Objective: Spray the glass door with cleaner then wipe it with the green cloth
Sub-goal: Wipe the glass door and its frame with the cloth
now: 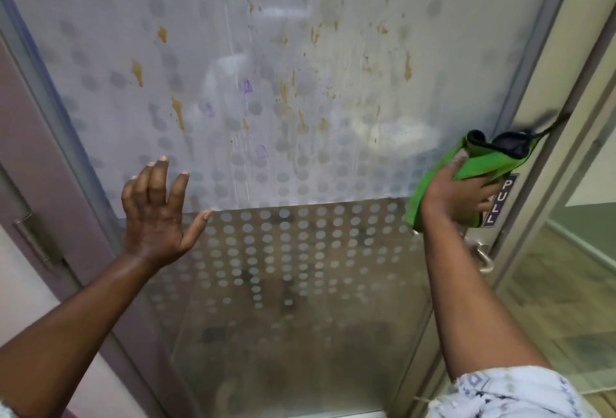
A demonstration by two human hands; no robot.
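Green cloth [473, 169], bunched in right hand [456, 197] fingers beside wet door [300, 84]; left hand [155, 210] fingers spread, empty; risk: brown drips smear.

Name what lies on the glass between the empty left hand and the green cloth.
In the head view, dotted frosted glass door with brown splatters and drip streaks separates left hand from crumpled green cloth.

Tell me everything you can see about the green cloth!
The green cloth is bright green, soft-looking fabric with a dark stitched edge and a darker inner side showing at the top. It is bunched and folded, not spread flat. The right hand grips it near the right edge of the glass door, beside the PULL sign.
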